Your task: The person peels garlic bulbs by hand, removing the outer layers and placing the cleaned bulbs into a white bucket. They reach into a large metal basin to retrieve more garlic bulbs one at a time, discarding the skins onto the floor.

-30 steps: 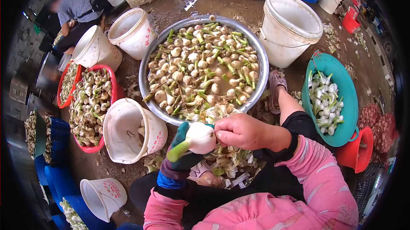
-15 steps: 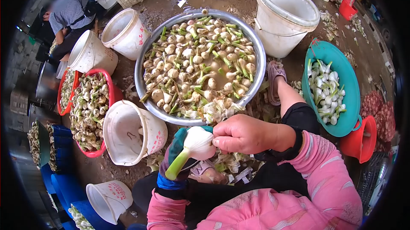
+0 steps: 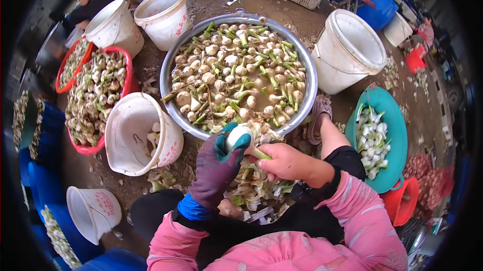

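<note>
Near the centre of the frame, just below the rim of the metal basin (image 3: pixel 171 101), a white garlic bulb (image 3: pixel 238 135) is held by the gloved left hand (image 3: pixel 217 169), whose teal fingertips are now curled over its top; half a second ago the bulb lay lower and fully exposed, with its green stalk pointing down-left. The stalk (image 3: pixel 258 153) is now turned toward the lower right and is pinched by the bare right hand (image 3: pixel 287 162), closed around its end. The bulb is seen as smooth, pale and peeled, though much of it is covered by the glove. Peeled husks (image 3: pixel 254 190) are piled beneath both hands. At centre right, a teal bowl (image 3: pixel 397 135) of cleaned bulbs is partly cut off by the dark lens border. The tilted white bucket (image 3: pixel 141 140) at left holds a few bulbs.
</note>
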Tool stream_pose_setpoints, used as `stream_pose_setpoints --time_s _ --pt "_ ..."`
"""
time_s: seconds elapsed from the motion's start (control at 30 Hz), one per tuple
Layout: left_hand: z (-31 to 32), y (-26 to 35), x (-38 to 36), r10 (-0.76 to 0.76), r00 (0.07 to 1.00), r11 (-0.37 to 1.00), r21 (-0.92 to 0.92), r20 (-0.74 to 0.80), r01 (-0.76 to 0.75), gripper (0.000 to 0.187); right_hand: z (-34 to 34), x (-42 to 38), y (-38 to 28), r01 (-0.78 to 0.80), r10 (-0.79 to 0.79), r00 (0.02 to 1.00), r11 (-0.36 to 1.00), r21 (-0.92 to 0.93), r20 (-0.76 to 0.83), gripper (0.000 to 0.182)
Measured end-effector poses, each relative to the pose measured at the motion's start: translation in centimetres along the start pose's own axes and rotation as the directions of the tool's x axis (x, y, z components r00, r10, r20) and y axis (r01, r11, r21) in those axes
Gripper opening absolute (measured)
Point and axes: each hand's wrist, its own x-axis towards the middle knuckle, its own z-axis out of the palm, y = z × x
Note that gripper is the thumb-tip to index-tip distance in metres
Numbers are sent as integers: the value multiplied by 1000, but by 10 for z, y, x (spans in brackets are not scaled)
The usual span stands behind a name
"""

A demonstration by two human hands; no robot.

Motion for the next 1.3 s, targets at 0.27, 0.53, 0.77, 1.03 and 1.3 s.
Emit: stream_pose_setpoints --time_s 0.27,0.53,0.77,1.03,1.3 --pt "-57 -1 31 -449 884 765 -567 -129 306 38 -113 115 92 -450 -71 788 612 -650 -612 32" --pt "-23 -15 18 -542 768 468 -637 340 612 45 -120 186 146 -397 572 780 767 504 -255 22" --pt "-15 -24 31 -551 686 370 -599 475 711 44 -117 148 121 -109 439 871 608 787 -219 32" --pt "-6 -12 22 -484 685 350 -597 545 722 42 -84 78 103 122 -40 992 164 979 -117 38" --pt "-18 -6 8 -525 769 363 -722 364 589 43 -209 34 -2 657 144 633 421 626 -761 33"
